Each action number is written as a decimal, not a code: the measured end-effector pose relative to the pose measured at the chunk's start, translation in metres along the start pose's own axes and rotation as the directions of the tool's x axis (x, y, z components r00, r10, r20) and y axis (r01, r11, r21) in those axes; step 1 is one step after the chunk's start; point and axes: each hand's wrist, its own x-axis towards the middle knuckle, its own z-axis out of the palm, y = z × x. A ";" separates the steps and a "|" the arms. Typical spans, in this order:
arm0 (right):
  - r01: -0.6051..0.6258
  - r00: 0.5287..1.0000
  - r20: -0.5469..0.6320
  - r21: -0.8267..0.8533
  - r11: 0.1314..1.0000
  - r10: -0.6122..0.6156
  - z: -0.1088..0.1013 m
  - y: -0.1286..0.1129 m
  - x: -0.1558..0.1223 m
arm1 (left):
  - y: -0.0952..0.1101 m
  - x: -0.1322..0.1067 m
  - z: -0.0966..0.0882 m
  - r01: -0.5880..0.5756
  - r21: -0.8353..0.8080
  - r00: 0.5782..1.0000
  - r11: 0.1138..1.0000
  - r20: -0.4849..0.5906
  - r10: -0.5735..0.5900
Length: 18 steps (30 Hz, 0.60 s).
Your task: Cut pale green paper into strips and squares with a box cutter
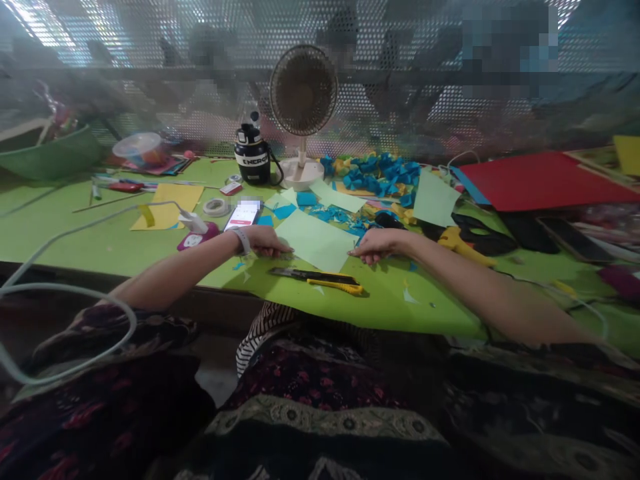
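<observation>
- A table topped in bright green runs across the scene, the white desk fan standing at its far side.
- A red sheet lies well to the right of the fan.
- A green basin sits far left of the fan.
- Blue paper scraps are heaped just right of the fan.
- A pale green sheet rests on the table on the wearer's side of the fan, between two bare hands.
- A black bottle stands just left of the fan; its white band carries the letters "ENERG", the end of the word curving away.
- The left hand, fingers curled, meets the sheet's left edge; whether it pinches or only presses cannot be told.
- The right hand pinches the sheet's right corner.
- A yellow-and-black cutter lies nearer the wearer than the fan, just below the sheet.
- A lit phone, left of and nearer than the fan, shows a red band, its text too small to read.
</observation>
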 end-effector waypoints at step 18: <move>0.014 0.992 -0.130 0.119 0.993 0.002 0.007 0.005 -0.030 | -0.027 -0.035 -0.009 0.323 -0.192 0.945 0.927 0.011 -0.327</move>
